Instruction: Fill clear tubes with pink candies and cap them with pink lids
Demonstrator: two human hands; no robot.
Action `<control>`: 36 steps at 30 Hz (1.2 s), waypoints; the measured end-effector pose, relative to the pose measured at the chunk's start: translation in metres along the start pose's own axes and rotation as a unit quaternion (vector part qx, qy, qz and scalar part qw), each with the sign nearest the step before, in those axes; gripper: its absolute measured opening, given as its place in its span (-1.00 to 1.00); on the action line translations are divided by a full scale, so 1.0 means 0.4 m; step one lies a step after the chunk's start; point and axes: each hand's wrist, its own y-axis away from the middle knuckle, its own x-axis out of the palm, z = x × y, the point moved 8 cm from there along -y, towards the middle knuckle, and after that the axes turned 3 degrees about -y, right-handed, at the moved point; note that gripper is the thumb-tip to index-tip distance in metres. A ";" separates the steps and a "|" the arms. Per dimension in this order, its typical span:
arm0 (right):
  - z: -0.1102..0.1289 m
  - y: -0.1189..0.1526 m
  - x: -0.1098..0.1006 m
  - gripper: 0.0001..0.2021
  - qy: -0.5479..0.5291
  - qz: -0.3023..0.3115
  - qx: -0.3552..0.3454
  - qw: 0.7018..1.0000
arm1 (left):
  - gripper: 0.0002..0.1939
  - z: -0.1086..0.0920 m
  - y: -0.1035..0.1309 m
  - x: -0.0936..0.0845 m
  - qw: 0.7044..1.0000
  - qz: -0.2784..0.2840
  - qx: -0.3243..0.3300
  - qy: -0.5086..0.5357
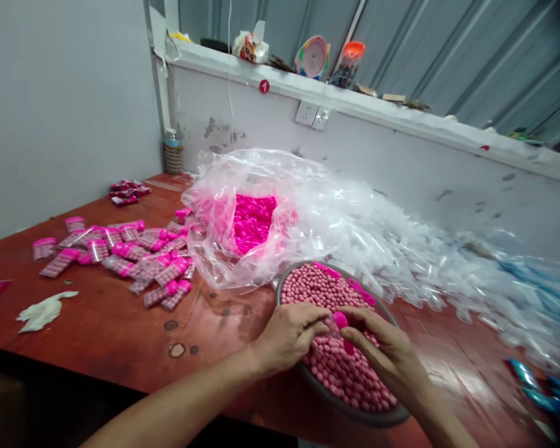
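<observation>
Over a grey basin point(404, 415) of pink beads point(350, 382), my left hand point(289, 333) pinches a small clear plastic bottle point(331, 326), mostly covered by the fingers. My right hand point(387, 348) grips a bright pink cap point(340, 320) between thumb and fingers, at the bottle's end. Whether the cap is seated on the bottle I cannot tell. Below it, a pink piece point(348, 346) shows by the right thumb. Several loose pink pieces point(361, 292) lie on the beads along the basin's far side.
Several bead-filled bottles with pink caps point(144, 258) lie at left on the red table point(121, 348). Behind the basin, an open plastic bag holds pink caps point(256, 224). Clear plastic containers point(378, 230) heap up at right. White scrap point(44, 311) lies front left; blue shiny items point(525, 376) lie right.
</observation>
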 end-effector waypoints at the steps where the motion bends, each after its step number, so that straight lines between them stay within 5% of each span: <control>1: 0.008 0.000 -0.003 -0.81 -0.001 -0.009 -0.003 1.000 | -0.82 -0.005 0.003 -0.002 1.000 0.002 0.005 -0.006; 5: 0.055 -0.007 -0.026 -0.79 -0.007 -0.053 -0.030 0.998 | -0.82 -0.025 0.008 -0.012 0.999 0.006 0.029 -0.016; 9: 0.094 -0.020 -0.004 -0.83 0.003 -0.016 -0.044 0.999 | -0.80 -0.027 0.010 -0.033 0.999 -0.026 0.030 0.004; 15: 0.077 -0.006 0.031 -0.89 -0.034 -0.019 -0.014 0.999 | -0.79 -0.001 0.024 -0.040 0.999 -0.019 0.028 0.006; 22: 0.081 0.003 0.056 -0.97 0.046 0.018 -0.076 0.996 | -0.73 0.000 0.029 -0.018 0.995 -0.021 0.076 -0.067; 27: 0.028 -0.007 0.032 -0.84 -0.093 0.010 0.027 0.995 | -0.79 0.052 0.010 -0.012 0.995 -0.044 -0.060 0.072; 29: -0.009 0.010 0.035 -0.70 -0.254 -0.001 0.113 0.961 | -0.78 0.092 0.013 -0.010 0.965 -0.085 -0.146 0.203; 32: -0.049 0.044 0.056 -0.60 -0.463 -0.029 0.192 0.865 | -0.68 0.126 0.023 -0.001 0.912 -0.120 -0.214 0.329; 36: -0.084 0.058 0.062 -0.76 -0.534 -0.100 0.242 0.804 | -0.74 0.095 0.021 -0.024 0.955 -0.117 -0.168 0.216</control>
